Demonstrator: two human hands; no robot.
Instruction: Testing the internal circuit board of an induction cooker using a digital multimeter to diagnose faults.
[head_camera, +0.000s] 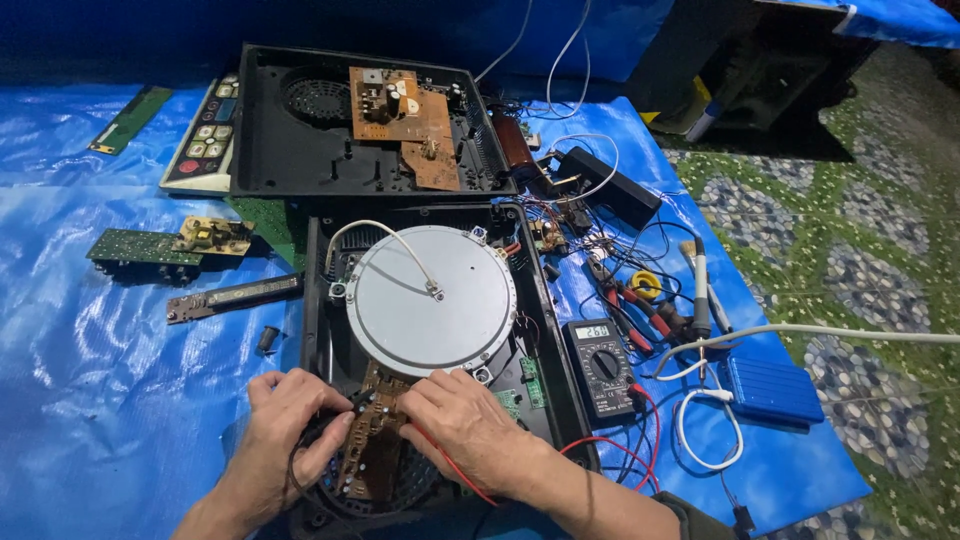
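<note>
- The black open casing (318, 300) lay on the blue tarp (90, 330); inside it sat a round grey coil disc (430, 300), with a brown circuit board (375, 440) just below the disc.
- The left hand (290, 425) rested at the board's left edge, fingers curled and pressing down on it, wrist angled in from the lower left.
- The right hand (465, 420) lay palm down on the board's right side, fingers bent and together, touching it.
- A multimeter (600, 365) lay just right of the casing.
</note>
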